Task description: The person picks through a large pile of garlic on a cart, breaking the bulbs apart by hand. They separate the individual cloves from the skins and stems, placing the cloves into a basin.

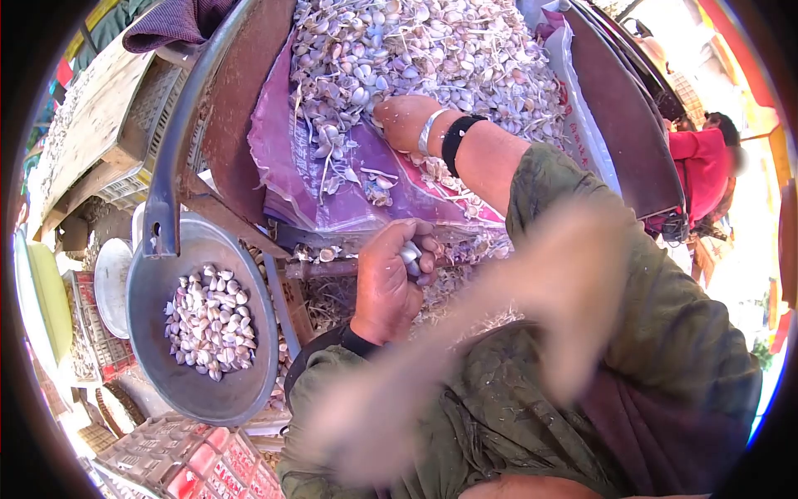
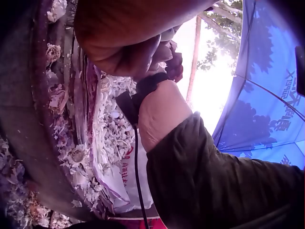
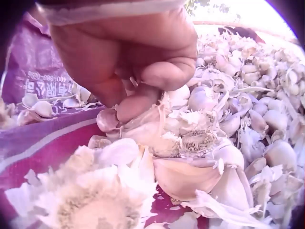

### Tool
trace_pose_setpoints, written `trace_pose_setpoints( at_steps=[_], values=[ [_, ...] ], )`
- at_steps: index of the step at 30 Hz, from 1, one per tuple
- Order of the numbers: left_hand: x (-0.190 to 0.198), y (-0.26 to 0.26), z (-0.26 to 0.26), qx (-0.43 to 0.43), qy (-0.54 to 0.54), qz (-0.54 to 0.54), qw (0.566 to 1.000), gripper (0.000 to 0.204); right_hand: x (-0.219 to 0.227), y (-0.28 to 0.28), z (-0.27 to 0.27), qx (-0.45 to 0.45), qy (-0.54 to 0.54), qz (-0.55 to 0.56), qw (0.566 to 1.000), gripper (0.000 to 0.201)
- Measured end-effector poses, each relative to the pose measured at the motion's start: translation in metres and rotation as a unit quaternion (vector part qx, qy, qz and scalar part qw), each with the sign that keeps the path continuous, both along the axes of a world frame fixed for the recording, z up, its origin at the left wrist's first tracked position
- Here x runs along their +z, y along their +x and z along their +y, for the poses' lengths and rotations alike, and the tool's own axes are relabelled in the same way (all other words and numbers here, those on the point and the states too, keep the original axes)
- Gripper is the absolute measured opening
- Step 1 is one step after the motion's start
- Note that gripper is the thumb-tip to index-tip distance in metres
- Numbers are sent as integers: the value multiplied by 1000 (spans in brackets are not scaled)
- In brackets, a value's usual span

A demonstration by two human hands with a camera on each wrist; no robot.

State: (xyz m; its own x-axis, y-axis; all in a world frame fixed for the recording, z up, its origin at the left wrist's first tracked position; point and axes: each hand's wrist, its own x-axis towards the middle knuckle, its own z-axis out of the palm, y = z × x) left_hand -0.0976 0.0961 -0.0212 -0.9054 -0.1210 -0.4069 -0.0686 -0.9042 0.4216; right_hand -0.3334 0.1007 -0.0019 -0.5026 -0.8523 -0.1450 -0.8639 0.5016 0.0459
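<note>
In the head view, my left hand (image 1: 389, 283) is held up before the front edge of the garlic pile, its fingers curled round a few garlic cloves (image 1: 409, 256). The left wrist view shows this hand (image 2: 124, 36) from close by, with pale cloves (image 2: 163, 53) at its fingertips. My right hand (image 1: 409, 123) reaches down into the loose garlic cloves (image 1: 432, 50), a silver bracelet and black strap at its wrist. In the right wrist view, its bent fingers (image 3: 138, 102) pinch a garlic clove (image 3: 107, 119) among papery skins; part of the clove is hidden.
The pile lies on a purple printed sack (image 1: 366, 187). A grey basin (image 1: 154, 366) with peeled-apart cloves (image 1: 212, 320) stands at the left, below a metal handle (image 1: 162, 208). A red-and-white crate (image 1: 187, 461) is at lower left. A blurred pale object crosses the lap. Another person (image 1: 702, 166) is far right.
</note>
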Motion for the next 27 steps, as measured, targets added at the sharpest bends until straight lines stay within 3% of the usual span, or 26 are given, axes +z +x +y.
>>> trace_pose_setpoints(
  at_steps=[6,12,16,19,22,23,26,27],
  values=[
    [1,1,3,-3,-6,-9,1000,17,-1,-5,17,-39,-21,-55,997,31],
    [-2,-1,4,-5,-21,-16,1000,17,8,1,4,-110,63,-86,988,27],
    [-6,-3,1,-10,-28,-18,999,18,-9,-5,4,-58,0,-15,998,28],
    [-9,-6,-1,-6,-34,-23,999,20,-9,-14,17,1,-26,-65,998,26],
    [-8,-9,2,3,-43,-31,999,27,-8,-10,43,36,-184,-58,981,25],
    [-7,-10,3,7,-49,-33,998,30,-4,0,56,1,-227,-87,970,21],
    [-3,-13,3,7,12,-32,999,38,30,55,84,-147,-221,-336,904,20],
    [-3,-13,4,13,26,-18,999,39,30,69,94,-85,-233,-376,893,21]
  ],
)
